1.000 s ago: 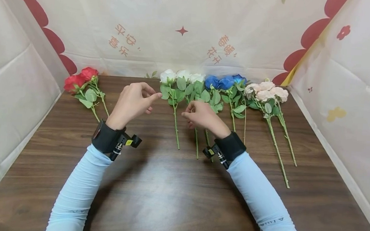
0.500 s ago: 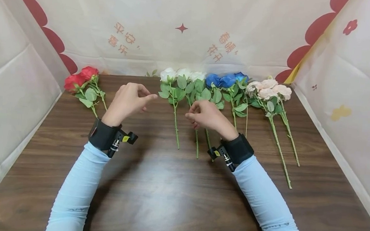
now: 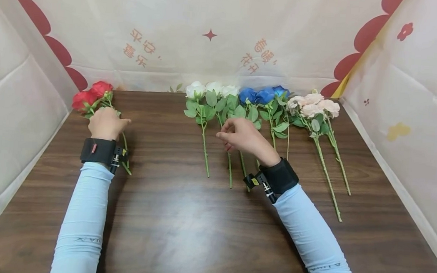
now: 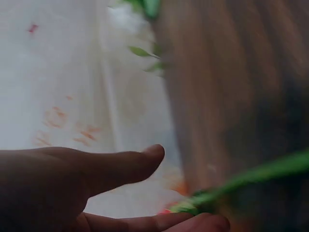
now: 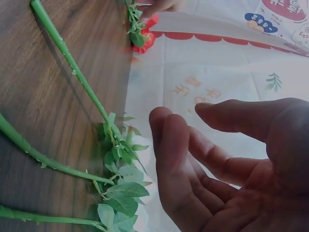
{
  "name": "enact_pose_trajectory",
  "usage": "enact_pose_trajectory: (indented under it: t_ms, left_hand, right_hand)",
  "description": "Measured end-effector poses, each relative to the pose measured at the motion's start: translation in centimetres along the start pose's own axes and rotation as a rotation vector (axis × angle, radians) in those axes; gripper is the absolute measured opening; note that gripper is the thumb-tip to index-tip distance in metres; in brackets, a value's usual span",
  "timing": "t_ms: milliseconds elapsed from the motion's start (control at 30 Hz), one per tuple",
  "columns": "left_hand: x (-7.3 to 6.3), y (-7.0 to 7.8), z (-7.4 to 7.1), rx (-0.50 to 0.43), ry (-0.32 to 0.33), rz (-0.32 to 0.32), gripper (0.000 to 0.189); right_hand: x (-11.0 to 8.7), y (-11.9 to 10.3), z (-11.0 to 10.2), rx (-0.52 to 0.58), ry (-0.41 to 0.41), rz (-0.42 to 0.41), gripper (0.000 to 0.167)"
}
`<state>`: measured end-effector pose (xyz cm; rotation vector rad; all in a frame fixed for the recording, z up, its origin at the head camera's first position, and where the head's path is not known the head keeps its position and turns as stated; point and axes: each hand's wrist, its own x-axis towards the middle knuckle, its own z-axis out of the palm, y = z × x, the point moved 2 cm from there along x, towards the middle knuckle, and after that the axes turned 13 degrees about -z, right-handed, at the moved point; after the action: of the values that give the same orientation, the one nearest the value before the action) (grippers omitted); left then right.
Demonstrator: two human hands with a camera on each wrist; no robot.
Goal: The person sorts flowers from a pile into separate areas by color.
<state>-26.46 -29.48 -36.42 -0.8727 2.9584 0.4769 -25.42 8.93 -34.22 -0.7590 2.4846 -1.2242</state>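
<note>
My left hand [image 3: 105,124] is over the red roses [image 3: 83,100] at the left, covering part of their leaves and stems. In the left wrist view its thumb [image 4: 125,166] stands away from the fingers, and a blurred green stem [image 4: 270,169] passes just beyond the fingertips. Over the stems of the white roses [image 3: 196,90] hovers my right hand [image 3: 242,136], fingers loosely bent with nothing between them. The right wrist view shows its thumb apart from the fingers, beside leafy green stems [image 5: 72,67].
Blue roses [image 3: 265,96] and pale pink roses [image 3: 312,110] lie to the right of the white ones, along the back of the brown wooden table [image 3: 182,234]. A printed pale cloth [image 3: 173,21] closes off the back and both sides.
My left hand has moved left, from the middle-left of the table onto the red roses' stems. My right hand stays almost in place above the white roses' stems.
</note>
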Motion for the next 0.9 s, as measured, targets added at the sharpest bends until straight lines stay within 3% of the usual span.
enact_pose_trajectory:
  t_ms: [100,200,467,667,900]
  left_hand:
    - [0.8,-1.0,0.9,0.006,-0.037,-0.045,0.054]
    - [1.3,-1.5,1.5,-0.008,-0.044,-0.046,0.049]
    - [1.7,-1.8,1.6,-0.041,-0.065,0.036,0.039]
    - [1.6,-1.4,1.0,-0.035,-0.066,0.065,0.039]
    - [0.7,-0.5,-0.7,-0.076,-0.001,0.094,0.03]
  right_hand:
    - [0.0,0.0,0.2,-0.004,0.007,0.003,0.02]
    - [0.0,-0.1,0.3,-0.007,0.008,0.002,0.019]
    - [0.1,0.0,0.3,-0.026,0.002,-0.015,0.019]
    - [0.1,0.1,0.3,-0.034,-0.002,-0.023,0.02]
    - [0.3,0.2,0.4,-0.034,-0.004,-0.026,0.02]
